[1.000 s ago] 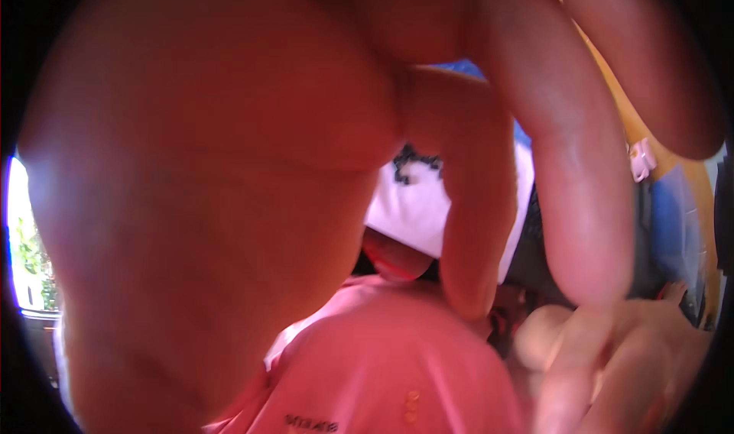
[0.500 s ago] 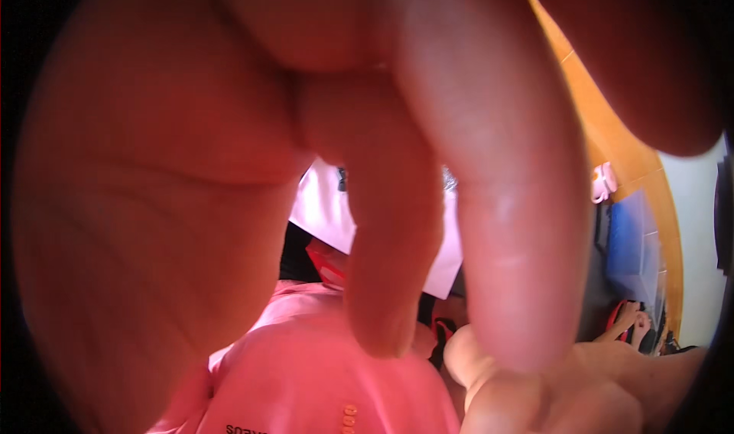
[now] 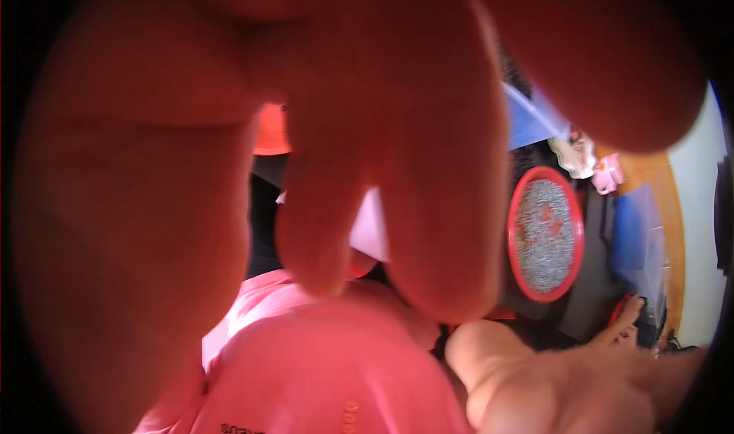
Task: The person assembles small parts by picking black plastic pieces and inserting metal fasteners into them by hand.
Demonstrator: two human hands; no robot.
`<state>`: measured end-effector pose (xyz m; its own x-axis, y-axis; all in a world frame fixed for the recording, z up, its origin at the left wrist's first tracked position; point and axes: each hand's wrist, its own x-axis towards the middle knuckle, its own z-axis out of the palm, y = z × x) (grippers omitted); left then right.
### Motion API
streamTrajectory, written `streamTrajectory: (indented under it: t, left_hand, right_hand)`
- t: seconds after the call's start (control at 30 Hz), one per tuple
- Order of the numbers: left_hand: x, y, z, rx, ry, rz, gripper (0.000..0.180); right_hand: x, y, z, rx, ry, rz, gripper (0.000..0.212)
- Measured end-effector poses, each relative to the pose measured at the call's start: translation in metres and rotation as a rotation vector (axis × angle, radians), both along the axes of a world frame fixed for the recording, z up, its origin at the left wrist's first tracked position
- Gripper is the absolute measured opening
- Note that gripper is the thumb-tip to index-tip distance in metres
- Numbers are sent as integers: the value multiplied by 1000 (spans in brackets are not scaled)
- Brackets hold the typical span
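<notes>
The left hand (image 3: 344, 113) looms close to the lens, fingers parted and slightly bent, nothing visible in it; whether the right hand (image 3: 566, 392), lower right, grips anything I cannot tell. Beyond it sits a round red-rimmed basin (image 3: 579, 239) of grey bits, near a pink handled mug (image 3: 608, 176).

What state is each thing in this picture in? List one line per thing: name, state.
Left hand: fingers bent and parted
Right hand: partly curled; grip unclear
Red basin: filled with grey pieces
Pink mug: contents not visible
Far-right blue container: contents unclear
Pink garment: worn
</notes>
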<state>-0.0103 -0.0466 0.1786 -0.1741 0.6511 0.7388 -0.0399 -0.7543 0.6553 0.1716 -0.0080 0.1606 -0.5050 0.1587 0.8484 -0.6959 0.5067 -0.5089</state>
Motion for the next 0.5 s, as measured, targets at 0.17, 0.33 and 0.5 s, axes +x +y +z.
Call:
streamTrajectory:
  t: [0.17, 0.33, 0.5]
  left_hand:
    - [-3, -11, 3, -76, 33, -99, 38]
    - [3, -20, 5, -131, 61, -151, 38]
    - [0, -40, 13, -267, 82, -298, 38]
  right_hand:
    - [7, 0, -8, -106, 52, -33, 14]
    - [36, -6, -18, -191, 100, -18, 12]
    - [83, 30, -33, -350, 156, -100, 11]
